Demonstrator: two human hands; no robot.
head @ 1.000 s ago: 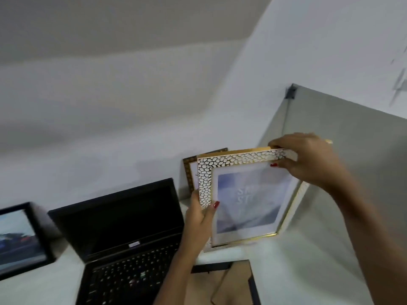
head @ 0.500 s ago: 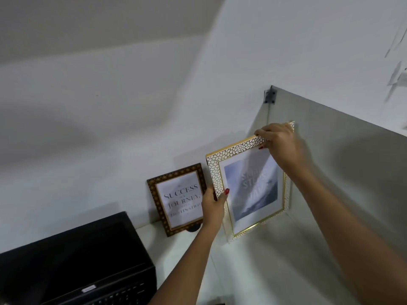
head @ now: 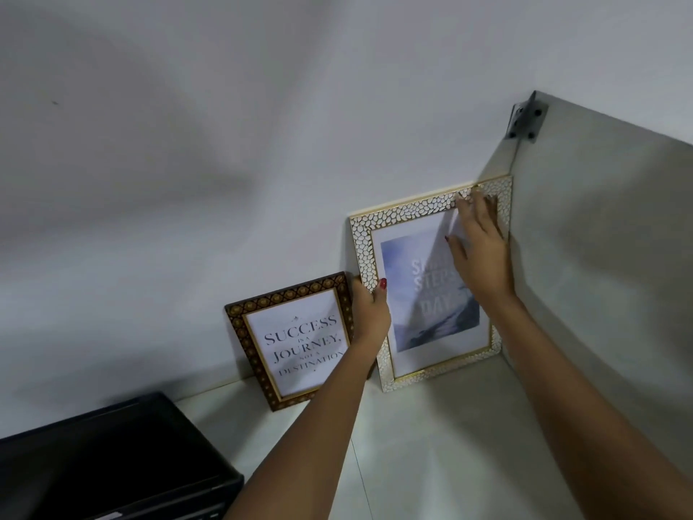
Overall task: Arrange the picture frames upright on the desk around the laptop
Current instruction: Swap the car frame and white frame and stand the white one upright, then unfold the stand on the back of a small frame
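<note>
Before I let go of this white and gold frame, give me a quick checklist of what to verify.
1. White and gold frame bottom edge on the desk: ok.
2. Frame upright, in the corner between wall and side panel: ok.
3. Stand open behind it: cannot tell, hidden.
4. Left hand grip on the frame's left edge: ok.
5. Right hand flat and open against the glass near the top: ok.
6. Gap to the brown "Success" frame: cannot tell, the left hand covers it.

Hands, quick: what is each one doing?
Left hand: closed on the white and gold frame's left edge.
Right hand: open, fingers spread flat near its top right corner.
</note>
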